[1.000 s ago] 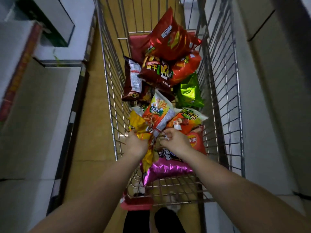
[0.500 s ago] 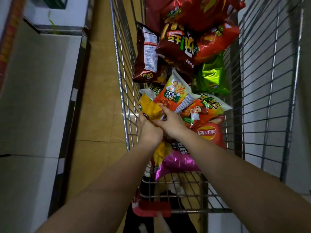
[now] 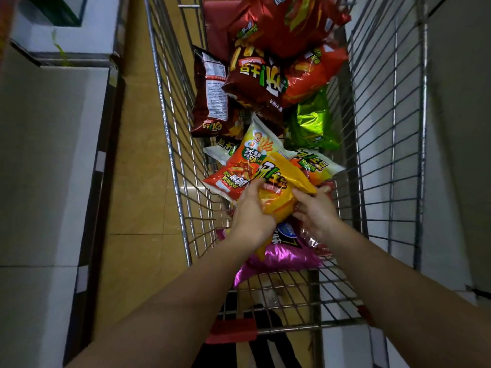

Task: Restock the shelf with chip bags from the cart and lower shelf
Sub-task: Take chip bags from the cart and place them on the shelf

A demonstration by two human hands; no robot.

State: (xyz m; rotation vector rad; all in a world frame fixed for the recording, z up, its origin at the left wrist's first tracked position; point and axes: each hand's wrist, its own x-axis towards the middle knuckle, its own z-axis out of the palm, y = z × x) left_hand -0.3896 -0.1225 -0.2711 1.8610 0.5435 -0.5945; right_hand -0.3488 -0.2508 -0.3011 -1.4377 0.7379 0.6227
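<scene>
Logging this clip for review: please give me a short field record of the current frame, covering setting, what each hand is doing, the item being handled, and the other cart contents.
setting: wire cart in an aisle, seen from above
left hand: left hand grips the yellow bag from the left
right hand: right hand touches the yellow bag's right side, fingers fairly straight
item handled: yellow bag, raised above the pile
other contents: orange-and-white bag, green bag, dark red bags, pink bag
task stage: bag not yet out of the cart
</scene>
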